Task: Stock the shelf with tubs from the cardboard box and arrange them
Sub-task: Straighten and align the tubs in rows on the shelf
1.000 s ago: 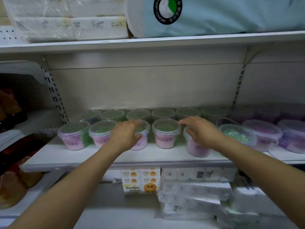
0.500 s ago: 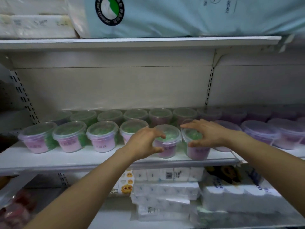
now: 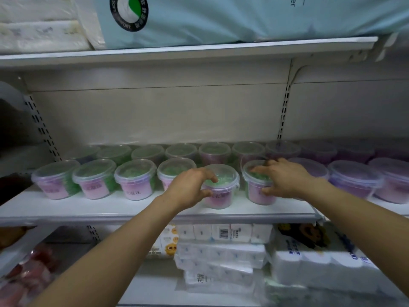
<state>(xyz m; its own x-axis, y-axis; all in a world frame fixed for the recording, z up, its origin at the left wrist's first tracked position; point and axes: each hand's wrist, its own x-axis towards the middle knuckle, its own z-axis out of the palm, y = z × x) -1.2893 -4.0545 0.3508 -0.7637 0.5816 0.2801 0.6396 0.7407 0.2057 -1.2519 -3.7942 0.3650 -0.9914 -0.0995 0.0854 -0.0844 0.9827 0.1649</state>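
Both hands have shifted rightward along the shelf (image 3: 155, 212): left hand (image 3: 190, 188) now grips the fifth front-row tub (image 3: 221, 187), right hand (image 3: 285, 180) clasps the sixth tub (image 3: 257, 185). Two rows stand stocked; final alignment apparently remains, with the cardboard box out of view.

Pink-labelled tubs (image 3: 137, 181), white shelf (image 3: 88, 209)
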